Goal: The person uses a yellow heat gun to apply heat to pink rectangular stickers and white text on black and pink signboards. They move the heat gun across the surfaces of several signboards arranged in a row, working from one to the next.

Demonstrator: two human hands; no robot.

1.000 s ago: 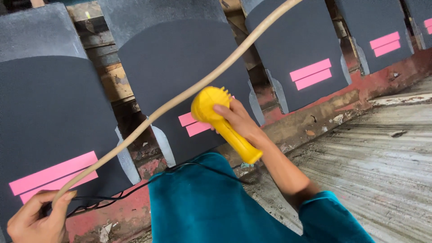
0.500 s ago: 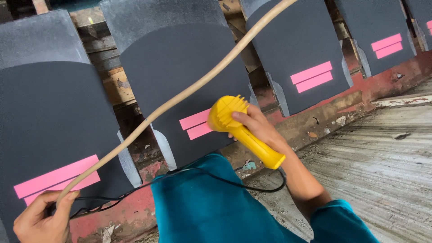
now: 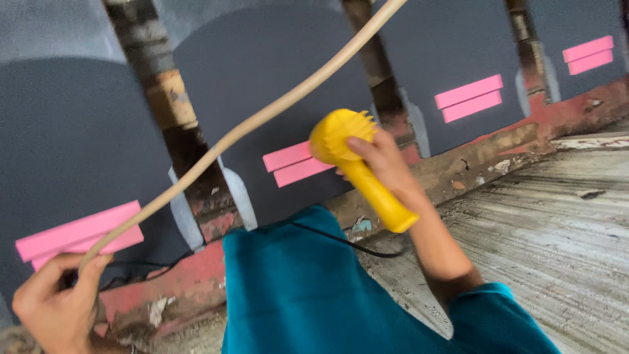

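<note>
Dark grey boards (image 3: 275, 85) with pink strips (image 3: 468, 98) are leaning in a row against the brick wall (image 3: 177, 124) above the plank floor (image 3: 557, 223). A teal cloth (image 3: 308, 295) is lying in the foreground. The right hand (image 3: 383, 164) is holding a yellow handheld tool (image 3: 357, 164), fingers wrapped around its handle, its head pointing at a board. The left hand (image 3: 56, 305) is gripping a long tan hose (image 3: 262, 118), fingers closed on it.

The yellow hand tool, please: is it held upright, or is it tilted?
Tilted. The yellow hand tool slants in the right hand: round head up-left toward a dark panel, handle end down-right.
</note>
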